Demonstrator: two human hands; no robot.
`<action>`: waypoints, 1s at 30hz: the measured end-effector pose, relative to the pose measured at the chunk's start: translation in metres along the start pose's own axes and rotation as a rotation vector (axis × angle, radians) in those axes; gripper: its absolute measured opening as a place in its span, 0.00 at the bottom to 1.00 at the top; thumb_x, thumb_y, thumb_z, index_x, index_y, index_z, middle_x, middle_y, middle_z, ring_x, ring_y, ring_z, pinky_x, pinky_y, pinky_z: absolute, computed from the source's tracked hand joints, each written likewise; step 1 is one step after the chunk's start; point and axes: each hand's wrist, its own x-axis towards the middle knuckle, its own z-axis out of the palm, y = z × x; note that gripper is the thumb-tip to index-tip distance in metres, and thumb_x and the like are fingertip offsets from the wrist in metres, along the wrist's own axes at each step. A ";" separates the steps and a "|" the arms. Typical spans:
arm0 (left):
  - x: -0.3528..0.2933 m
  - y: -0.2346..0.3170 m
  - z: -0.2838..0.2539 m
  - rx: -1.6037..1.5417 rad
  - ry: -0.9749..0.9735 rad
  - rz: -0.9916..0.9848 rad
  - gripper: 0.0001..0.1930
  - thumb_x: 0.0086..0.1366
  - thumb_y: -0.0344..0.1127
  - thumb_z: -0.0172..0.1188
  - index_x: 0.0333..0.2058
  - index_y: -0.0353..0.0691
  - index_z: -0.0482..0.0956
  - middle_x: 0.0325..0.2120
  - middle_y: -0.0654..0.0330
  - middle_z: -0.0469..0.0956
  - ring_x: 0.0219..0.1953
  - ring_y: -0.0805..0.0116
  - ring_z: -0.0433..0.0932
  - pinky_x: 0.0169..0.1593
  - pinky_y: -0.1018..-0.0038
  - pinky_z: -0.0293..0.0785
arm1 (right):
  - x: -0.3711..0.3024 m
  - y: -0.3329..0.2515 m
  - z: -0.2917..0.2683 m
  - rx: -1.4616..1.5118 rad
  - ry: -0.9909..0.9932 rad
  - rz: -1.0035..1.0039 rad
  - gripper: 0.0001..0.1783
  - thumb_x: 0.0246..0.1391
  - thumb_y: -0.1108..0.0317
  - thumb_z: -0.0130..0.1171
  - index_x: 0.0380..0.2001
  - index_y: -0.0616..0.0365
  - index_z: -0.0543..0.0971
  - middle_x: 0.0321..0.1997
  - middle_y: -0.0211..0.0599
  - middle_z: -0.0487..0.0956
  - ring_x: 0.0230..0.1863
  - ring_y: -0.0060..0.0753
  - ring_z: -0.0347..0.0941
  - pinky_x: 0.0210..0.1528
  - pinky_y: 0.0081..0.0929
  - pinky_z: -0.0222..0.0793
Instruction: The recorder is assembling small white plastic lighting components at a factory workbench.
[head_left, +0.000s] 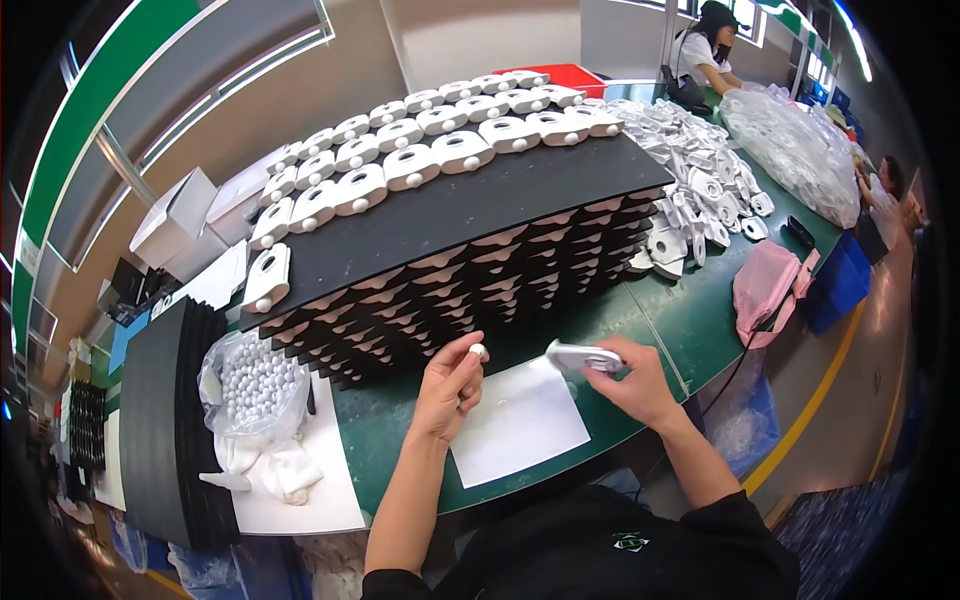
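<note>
Between the thumb and fingertips of my left hand is a small white ball. My right hand grips a white plastic part by one end, tilted with its edge toward me; part of it is hidden by the fingers. Both hands are above a white sheet of paper, apart from each other. Just beyond them rises a tall stack of black boards with layers of white parts between. Rows of similar white parts with a hole and a ball at one end lie on top.
A clear bag of white balls is at the left, beside upright black boards and white gloves. Loose white parts are heaped at the right, near a pink bag. A person sits at the far right.
</note>
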 end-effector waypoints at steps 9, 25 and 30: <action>0.004 -0.004 -0.003 -0.065 0.000 0.108 0.06 0.58 0.29 0.54 0.36 0.39 0.70 0.28 0.63 0.72 0.15 0.84 0.54 0.15 0.87 0.49 | -0.004 0.011 0.068 0.730 -0.192 0.221 0.08 0.51 0.76 0.52 0.36 0.65 0.72 0.31 0.29 0.74 0.34 0.16 0.69 0.36 0.15 0.66; 0.006 -0.006 -0.004 -0.129 0.026 0.077 0.08 0.60 0.36 0.55 0.36 0.38 0.71 0.32 0.60 0.73 0.16 0.84 0.56 0.15 0.88 0.51 | -0.003 0.006 0.081 0.223 -0.159 0.014 0.07 0.51 0.74 0.51 0.35 0.63 0.69 0.31 0.36 0.72 0.30 0.26 0.69 0.33 0.22 0.65; 0.006 -0.006 -0.004 -0.111 0.018 0.076 0.08 0.60 0.34 0.54 0.36 0.38 0.71 0.32 0.60 0.73 0.16 0.84 0.56 0.15 0.88 0.51 | -0.005 0.004 0.082 0.150 -0.171 -0.074 0.07 0.49 0.76 0.50 0.34 0.62 0.69 0.31 0.40 0.70 0.32 0.37 0.68 0.33 0.27 0.64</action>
